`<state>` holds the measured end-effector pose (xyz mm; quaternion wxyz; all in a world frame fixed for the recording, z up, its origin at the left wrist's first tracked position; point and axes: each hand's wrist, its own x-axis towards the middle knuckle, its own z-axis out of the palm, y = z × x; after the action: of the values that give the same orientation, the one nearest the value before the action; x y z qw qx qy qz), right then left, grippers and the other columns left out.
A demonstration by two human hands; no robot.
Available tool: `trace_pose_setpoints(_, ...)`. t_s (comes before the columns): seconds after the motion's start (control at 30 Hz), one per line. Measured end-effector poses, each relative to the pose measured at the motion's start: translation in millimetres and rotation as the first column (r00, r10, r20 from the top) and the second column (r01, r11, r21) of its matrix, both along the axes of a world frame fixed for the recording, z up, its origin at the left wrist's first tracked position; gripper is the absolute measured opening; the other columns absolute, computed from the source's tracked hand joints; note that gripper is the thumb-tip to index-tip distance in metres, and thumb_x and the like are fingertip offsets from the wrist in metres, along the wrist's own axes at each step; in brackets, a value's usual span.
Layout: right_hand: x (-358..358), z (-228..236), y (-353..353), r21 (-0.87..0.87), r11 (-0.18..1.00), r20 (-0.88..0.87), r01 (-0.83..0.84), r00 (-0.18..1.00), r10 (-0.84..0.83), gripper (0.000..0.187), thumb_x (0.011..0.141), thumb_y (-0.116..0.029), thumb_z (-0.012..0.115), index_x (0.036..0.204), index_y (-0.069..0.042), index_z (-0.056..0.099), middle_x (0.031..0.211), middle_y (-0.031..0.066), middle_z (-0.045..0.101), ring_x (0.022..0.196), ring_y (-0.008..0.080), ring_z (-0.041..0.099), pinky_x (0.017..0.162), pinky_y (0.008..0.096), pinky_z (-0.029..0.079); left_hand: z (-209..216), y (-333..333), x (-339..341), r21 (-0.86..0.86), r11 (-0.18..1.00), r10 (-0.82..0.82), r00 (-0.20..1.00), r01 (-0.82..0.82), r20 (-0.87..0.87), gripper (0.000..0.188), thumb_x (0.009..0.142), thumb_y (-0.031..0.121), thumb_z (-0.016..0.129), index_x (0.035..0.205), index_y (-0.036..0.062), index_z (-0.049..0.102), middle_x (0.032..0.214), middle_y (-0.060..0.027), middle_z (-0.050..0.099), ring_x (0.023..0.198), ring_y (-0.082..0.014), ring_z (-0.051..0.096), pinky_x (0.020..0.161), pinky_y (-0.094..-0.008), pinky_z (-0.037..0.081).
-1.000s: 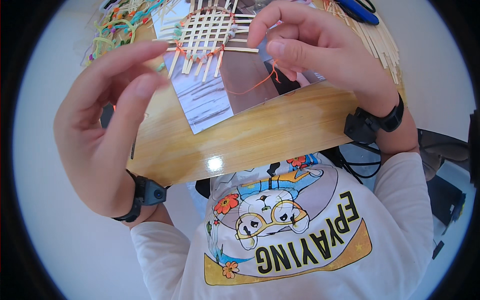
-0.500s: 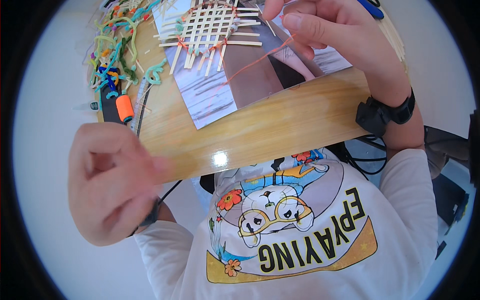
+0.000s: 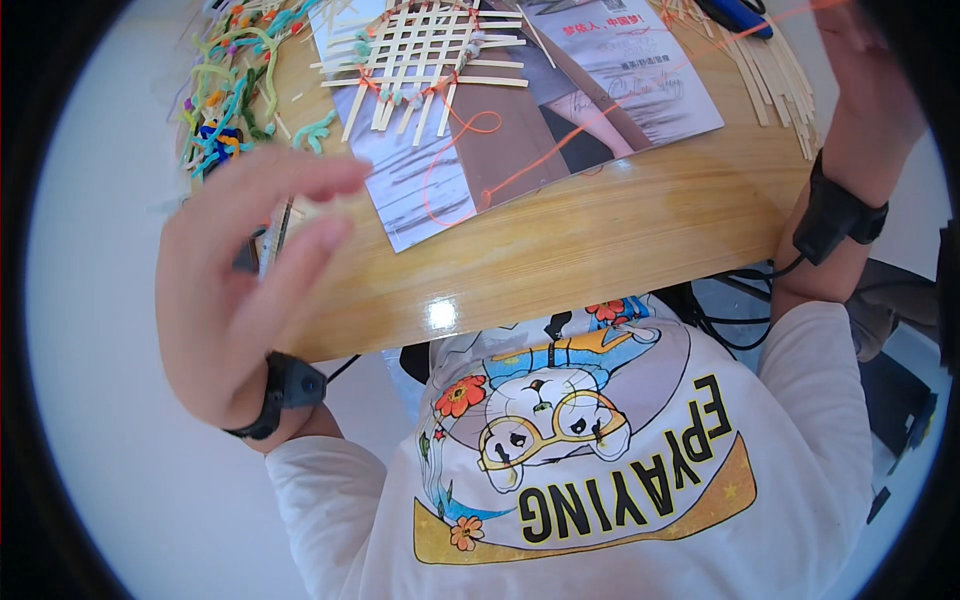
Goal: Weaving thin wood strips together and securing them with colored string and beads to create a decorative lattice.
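A woven lattice of pale flat strips (image 3: 418, 55) lies on a printed sheet (image 3: 420, 225), with orange thread and pale fuzzy tufts around its round edge. From its lower side an orange thread (image 3: 545, 160) loops over the sheet, then runs taut up to the far right. My right hand (image 3: 870, 95) is raised there, blurred and partly cut off by the dark rim, closed on that thread. Over the table's left edge hovers my left hand (image 3: 250, 265), its thumb and forefinger apart with nothing visible between them.
Colourful fuzzy craft stems (image 3: 235, 85) lie heaped at the far left. A bundle of loose pale strips (image 3: 770, 75) is spread at the far right, beside a blue-handled tool (image 3: 745, 15). The wooden table's (image 3: 560, 235) near edge curves before me.
My right hand has moved right and outward, drawing the orange thread across the sheet. My left hand has risen and spread its fingers, now covering the orange spool.
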<state>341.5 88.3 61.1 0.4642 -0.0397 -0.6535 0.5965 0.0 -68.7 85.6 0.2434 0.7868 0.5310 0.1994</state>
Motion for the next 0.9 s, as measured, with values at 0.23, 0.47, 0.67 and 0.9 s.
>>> trace_pose_setpoints(0.23,-41.4,-5.3,-45.9,-0.082,0.987,0.32,0.138,0.942,-0.105,0.024,0.099,-0.009,0.047,0.121,0.001,0.045,0.068,0.002,0.056,0.058,0.0062,0.05,0.054,0.0186,0.041,-33.1,42.7,32.4,0.14,0.989,0.03,0.988,-0.051,0.149,0.018,0.088,0.008,0.063,0.105,-0.0001,0.067,0.095,-0.0062,0.066,0.086,-0.0125,0.057,0.079,-0.0246,0.044)
trace_pose_setpoints(0.47,-75.9,-47.3,-57.8,-0.46,0.87,0.244,-0.176,0.917,0.315,0.022,0.1,-0.011,0.048,0.12,-0.005,0.048,0.095,0.0015,0.059,0.075,0.0029,0.05,0.062,0.018,0.039,-59.9,43.5,57.1,0.011,0.998,-0.059,0.908,0.06,0.416,0.029,0.085,0.02,0.071,0.107,0.0014,0.067,0.093,-0.0033,0.065,0.084,-0.011,0.056,0.08,-0.0264,0.044)
trace_pose_setpoints(0.67,-78.6,-57.1,-56.5,-0.422,0.885,0.245,-0.196,0.915,0.32,0.02,0.1,-0.01,0.047,0.119,-0.005,0.049,0.097,0.0009,0.059,0.076,0.0026,0.049,0.064,0.0176,0.039,-73.3,40.8,68.3,-0.148,0.988,0.111,0.872,-0.045,0.477,0.024,0.081,0.02,0.073,0.094,0.0009,0.069,0.083,-0.0024,0.066,0.072,-0.009,0.056,0.071,-0.0238,0.047)
trace_pose_setpoints(0.9,-72.1,-46.2,-50.1,-0.326,0.943,0.489,0.063,0.865,0.111,0.017,0.097,-0.011,0.054,0.112,-0.002,0.059,0.084,-0.0025,0.059,0.07,0.0005,0.048,0.059,0.0164,0.038,-77.4,50.5,48.4,-0.283,0.959,0.141,0.875,-0.005,0.463,0.019,0.089,0.017,0.067,0.101,0.0024,0.065,0.091,-0.0002,0.064,0.087,-0.0072,0.057,0.079,-0.0239,0.046)
